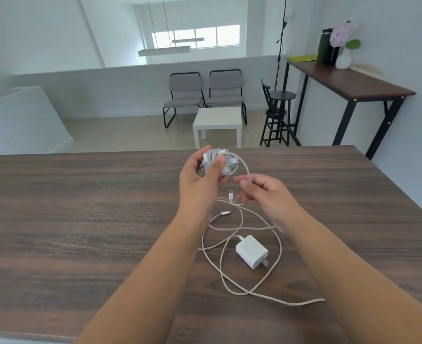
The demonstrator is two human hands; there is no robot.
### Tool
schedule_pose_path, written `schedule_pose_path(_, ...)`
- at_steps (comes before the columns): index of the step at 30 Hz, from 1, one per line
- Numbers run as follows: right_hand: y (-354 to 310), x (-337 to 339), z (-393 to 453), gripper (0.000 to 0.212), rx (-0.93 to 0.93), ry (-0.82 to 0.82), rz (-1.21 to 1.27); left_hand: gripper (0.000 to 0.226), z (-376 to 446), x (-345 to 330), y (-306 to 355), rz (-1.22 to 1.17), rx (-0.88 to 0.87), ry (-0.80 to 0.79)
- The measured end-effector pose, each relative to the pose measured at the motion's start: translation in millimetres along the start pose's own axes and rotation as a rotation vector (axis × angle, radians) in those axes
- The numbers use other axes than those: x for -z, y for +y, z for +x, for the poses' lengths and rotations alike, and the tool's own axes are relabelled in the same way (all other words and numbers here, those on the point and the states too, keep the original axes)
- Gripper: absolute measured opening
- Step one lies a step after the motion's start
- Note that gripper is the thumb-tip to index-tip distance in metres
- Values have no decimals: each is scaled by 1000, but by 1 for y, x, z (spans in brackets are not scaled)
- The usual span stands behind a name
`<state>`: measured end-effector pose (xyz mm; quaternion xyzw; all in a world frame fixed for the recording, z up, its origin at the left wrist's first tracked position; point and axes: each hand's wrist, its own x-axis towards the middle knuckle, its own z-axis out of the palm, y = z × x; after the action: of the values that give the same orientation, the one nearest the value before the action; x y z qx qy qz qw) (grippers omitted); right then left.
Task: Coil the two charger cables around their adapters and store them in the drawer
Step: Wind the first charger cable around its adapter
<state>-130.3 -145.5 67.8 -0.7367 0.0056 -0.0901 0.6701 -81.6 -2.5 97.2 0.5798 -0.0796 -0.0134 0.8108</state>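
item one: first adapter (215,161), white, mostly wound in its cable (247,170); held above the table (81,207) in the left hand (200,175), fingers curled round the bundle, thumb pressed over the coils; judged light and rigid at the core, the wraps springy and apt to loosen if the thumb lifts; best held across the coils as now.

item two: free tail of that cable; arcs from the bundle to the right hand (262,192), which pinches it between thumb and curled fingers; plug end (231,194) hangs just below the pinch; judged soft, braided, not slippery, with little weight; take it close to the plug for the last turns.

item three: second adapter (252,251), white, prongs out, lying flat on the table between the forearms; untouched; judged light, hard, smooth-sided; grip by the flat faces, away from the prongs.

item four: second cable (267,295), loose overlapping loops round that adapter; its plug (225,214) lies near the left wrist; loops cross, so judged liable to snag when drawn up.

not determinable: drawer not in view; near table edge cut off by the frame; first adapter's prongs hidden under coils and fingers; part of the loops hidden under the forearms; whether the second cable is fully seated in its adapter is too small to tell.
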Motion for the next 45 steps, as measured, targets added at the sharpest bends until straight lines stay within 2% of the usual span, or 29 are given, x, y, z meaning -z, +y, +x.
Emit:
schedule_pose_path(2, -5, 7, 4, 17, 26, 42, 197, 32, 4, 3, 7, -26, -6, -8)
schedule_pose_path(5, -21, 24, 7, 24, -39, 26, 390, 28, 12, 14, 9, -57, 23, 25)
schedule_pose_path(7, -27, 34, 11, 28, -123, -79, 333, 28, 16, 21, 6, -87, 57, 75)
schedule_pose_path(10, -19, 43, 15, 25, -291, -242, 7, 30, 21, 31, 3, -129, 102, 139)
schedule_pose_path(13, 7, 43, 15, 19, -353, -290, -125, 34, 25, 39, -1, -134, 107, 167)
schedule_pose_path(16, 46, 37, 19, 17, -232, -176, -369, 34, 25, 40, -4, -114, 102, 174)
schedule_pose_path(18, 65, 32, 24, 23, -206, -59, -418, 33, 24, 38, -7, -82, 98, 171)
schedule_pose_path(21, 77, 22, 33, 26, -228, 86, -212, 33, 22, 37, -12, -58, 100, 167)
schedule_pose_path(25, 79, 17, 46, 13, -201, 165, 182, 33, 24, 39, -11, -49, 93, 167)
schedule_pose_path(27, 77, 19, 53, 19, -176, 220, 317, 33, 25, 42, -10, -41, 81, 170)
schedule_pose_path(29, 70, 23, 56, 18, -113, 298, 281, 34, 27, 47, -9, -40, 68, 181)
schedule_pose_path(32, 46, 35, 55, 18, -39, 386, -24, 32, 32, 52, -8, -57, 81, 199)
schedule_pose_path(34, 24, 40, 49, 28, -48, 310, -293, 33, 33, 52, -9, -69, 96, 187)
schedule_pose_path(36, 2, 34, 40, 54, -85, 104, -446, 32, 31, 46, -13, -65, 108, 155)
schedule_pose_path(38, -9, 19, 34, 79, -97, -70, -335, 31, 27, 36, -17, -47, 126, 102)
schedule_pose_path(39, -12, 13, 32, 82, -92, -111, -215, 31, 24, 30, -20, -35, 134, 73)
schedule_pose_path(40, -13, 9, 33, 77, -92, -129, -69, 30, 22, 25, -23, -22, 136, 44)
schedule_pose_path(42, -18, 7, 34, 48, -124, -122, 163, 28, 17, 18, -27, 13, 124, -6)
schedule_pose_path(43, -21, 9, 35, 31, -127, -95, 155, 28, 15, 16, -29, 46, 112, -25)
schedule_pose_path(45, -24, 15, 38, 10, -60, -25, -63, 29, 12, 16, -31, 147, 71, -67)
